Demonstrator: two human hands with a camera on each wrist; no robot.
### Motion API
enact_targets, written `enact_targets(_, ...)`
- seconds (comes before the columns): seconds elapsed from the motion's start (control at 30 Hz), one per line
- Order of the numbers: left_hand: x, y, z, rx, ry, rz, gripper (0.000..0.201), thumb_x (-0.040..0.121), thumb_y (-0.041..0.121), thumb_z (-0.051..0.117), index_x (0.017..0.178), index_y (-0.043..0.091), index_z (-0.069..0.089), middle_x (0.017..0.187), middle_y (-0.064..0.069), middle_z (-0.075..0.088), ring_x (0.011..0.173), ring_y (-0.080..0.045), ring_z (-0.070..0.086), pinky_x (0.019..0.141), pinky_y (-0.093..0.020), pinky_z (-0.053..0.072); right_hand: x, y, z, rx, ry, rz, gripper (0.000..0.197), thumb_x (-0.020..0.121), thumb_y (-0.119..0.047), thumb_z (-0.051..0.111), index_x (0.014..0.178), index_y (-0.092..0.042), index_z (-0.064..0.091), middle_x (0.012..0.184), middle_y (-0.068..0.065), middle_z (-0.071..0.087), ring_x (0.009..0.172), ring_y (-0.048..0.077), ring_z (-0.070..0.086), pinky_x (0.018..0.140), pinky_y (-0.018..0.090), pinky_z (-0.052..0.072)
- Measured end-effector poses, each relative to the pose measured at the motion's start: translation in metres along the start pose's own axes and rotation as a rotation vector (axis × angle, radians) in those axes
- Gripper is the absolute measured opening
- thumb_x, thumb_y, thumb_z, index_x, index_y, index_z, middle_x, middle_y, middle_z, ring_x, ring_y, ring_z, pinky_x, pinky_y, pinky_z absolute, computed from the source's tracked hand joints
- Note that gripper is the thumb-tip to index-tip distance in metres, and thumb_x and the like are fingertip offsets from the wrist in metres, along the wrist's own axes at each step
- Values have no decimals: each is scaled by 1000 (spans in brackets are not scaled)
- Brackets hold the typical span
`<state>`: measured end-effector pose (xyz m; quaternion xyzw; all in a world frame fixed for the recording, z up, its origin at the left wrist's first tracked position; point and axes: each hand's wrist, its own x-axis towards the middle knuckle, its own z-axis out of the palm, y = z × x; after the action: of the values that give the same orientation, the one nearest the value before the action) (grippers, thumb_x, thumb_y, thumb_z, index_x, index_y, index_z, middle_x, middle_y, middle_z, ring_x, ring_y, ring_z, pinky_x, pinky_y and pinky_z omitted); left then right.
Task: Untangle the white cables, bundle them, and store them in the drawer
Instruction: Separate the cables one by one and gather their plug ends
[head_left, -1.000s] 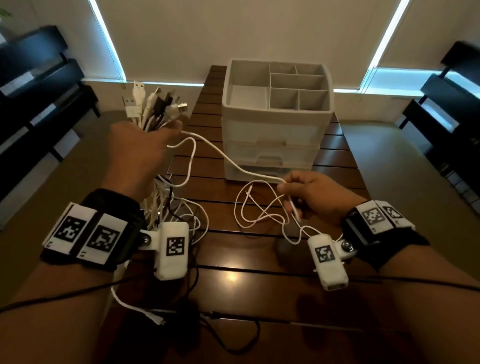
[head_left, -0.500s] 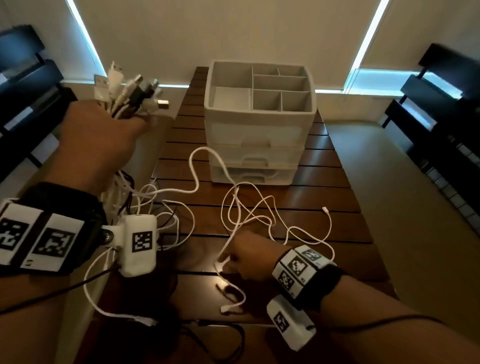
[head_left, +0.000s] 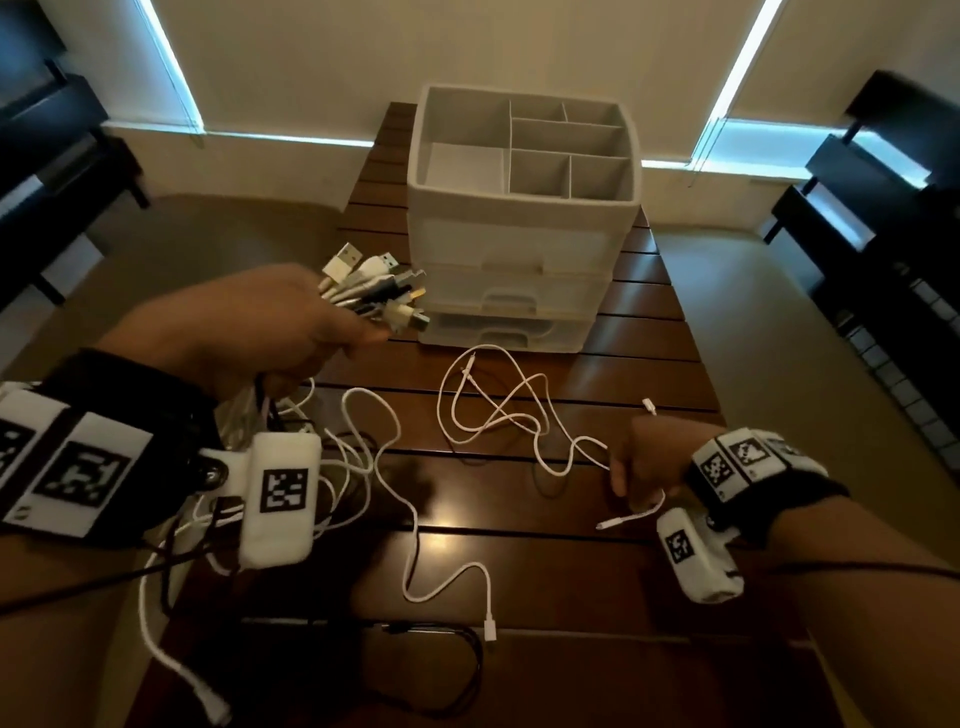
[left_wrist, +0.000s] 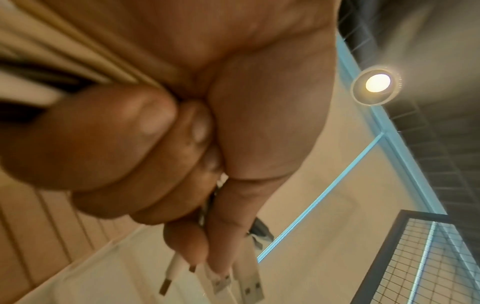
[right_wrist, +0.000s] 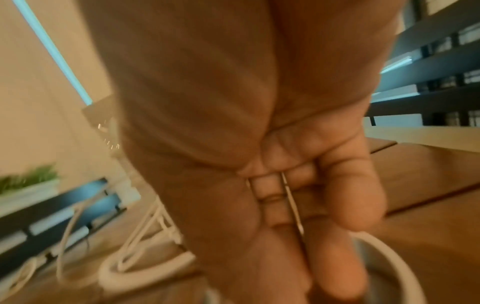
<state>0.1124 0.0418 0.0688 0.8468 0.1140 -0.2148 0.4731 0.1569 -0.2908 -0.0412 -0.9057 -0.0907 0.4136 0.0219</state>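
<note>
My left hand (head_left: 270, 322) grips a thick bunch of cables (head_left: 374, 291) above the table's left side, USB plugs fanning out toward the drawer unit. The left wrist view shows my fingers (left_wrist: 109, 152) curled tight round the bunch, plugs (left_wrist: 233, 281) sticking out below. More cable hangs in loops (head_left: 332, 467) under that hand. My right hand (head_left: 649, 462) pinches one thin white cable (head_left: 498, 410) at the table's right; it lies in loose tangled loops in the middle. In the right wrist view that cable (right_wrist: 292, 201) runs between my curled fingers. The white drawer unit (head_left: 519, 249) stands at the back, drawers closed.
The wooden slatted table (head_left: 649, 374) is narrow, with floor on both sides. Another white cable (head_left: 415, 545) trails toward the near edge, ending in a plug (head_left: 490, 629). A black cable (head_left: 457, 654) lies near the front edge. Dark shelving stands at far left and right.
My left hand has come down and rightward with the bunch, toward the drawer unit. My right hand moved right along the table, drawing the thin white cable out of the tangle.
</note>
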Motion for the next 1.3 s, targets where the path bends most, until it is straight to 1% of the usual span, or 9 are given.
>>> enact_targets(0.17, 14, -12, 22, -265, 55, 62, 28, 87, 23, 68, 72, 20, 44, 50, 4, 26, 40, -10, 21, 40, -19, 19, 2, 0, 27, -331, -40, -11, 32, 78, -9, 73, 109, -14, 67, 104, 1, 67, 104, 18, 62, 80, 26, 50)
enact_targets(0.27, 19, -17, 30, -395, 105, 124, 25, 88, 21, 66, 72, 22, 46, 51, 5, 23, 41, -11, 20, 41, -21, 18, 2, 6, 33, -280, 23, -52, 17, 81, -14, 70, 97, -16, 71, 103, 2, 67, 99, 18, 63, 81, 26, 50)
enact_targets(0.33, 22, -20, 35, -479, 127, 152, 25, 90, 21, 63, 72, 22, 46, 51, 5, 21, 40, -10, 18, 43, -23, 15, -3, 8, 31, -62, 120, -98, 4, 83, -16, 68, 86, -19, 67, 95, 1, 68, 89, 18, 63, 74, 25, 49)
enact_targets(0.5, 27, -23, 51, -601, 76, 184, 28, 80, 34, 66, 67, 19, 46, 47, 3, 26, 38, -10, 19, 43, -21, 14, -35, -22, 11, 723, 257, -345, 6, 93, -13, 57, 87, -12, 58, 71, 4, 68, 65, 14, 65, 62, 26, 49)
enact_targets(0.63, 35, -25, 66, -546, 59, 173, 26, 95, 29, 58, 74, 14, 61, 58, -1, 37, 43, -11, 25, 40, -19, 19, -50, -61, -8, 1118, 266, -535, 5, 91, -1, 57, 94, -2, 52, 70, 13, 65, 59, 19, 65, 50, 24, 52)
enact_targets(0.73, 35, -26, 79, -556, 47, 203, 17, 95, 26, 59, 82, 14, 62, 60, 1, 34, 47, -9, 28, 41, -21, 22, -49, -86, -11, 1280, 234, -614, 20, 86, 11, 57, 104, 3, 51, 77, 17, 64, 66, 22, 68, 57, 26, 57)
enact_targets(1.0, 26, -23, 89, -599, -62, 285, 26, 84, 26, 69, 93, 2, 66, 51, 5, 53, 41, -6, 39, 41, -19, 29, -39, -125, -7, 1361, 346, -644, 27, 78, 17, 63, 98, 2, 52, 80, 19, 64, 65, 23, 69, 58, 29, 59)
enact_targets(1.17, 28, -24, 92, -658, 32, 251, 18, 91, 22, 63, 83, 7, 69, 54, 1, 56, 45, -10, 47, 46, -21, 37, -27, -131, -5, 1297, 424, -639, 31, 77, 6, 71, 84, -8, 44, 76, 18, 64, 61, 29, 66, 51, 34, 55)
enact_targets(1.3, 29, -19, 85, -748, 99, 204, 27, 96, 26, 57, 76, 10, 65, 58, 0, 57, 45, -9, 51, 41, -20, 40, -15, -127, 0, 1137, 412, -730, 22, 81, -6, 72, 85, -10, 51, 66, 3, 65, 57, 15, 64, 49, 22, 48)
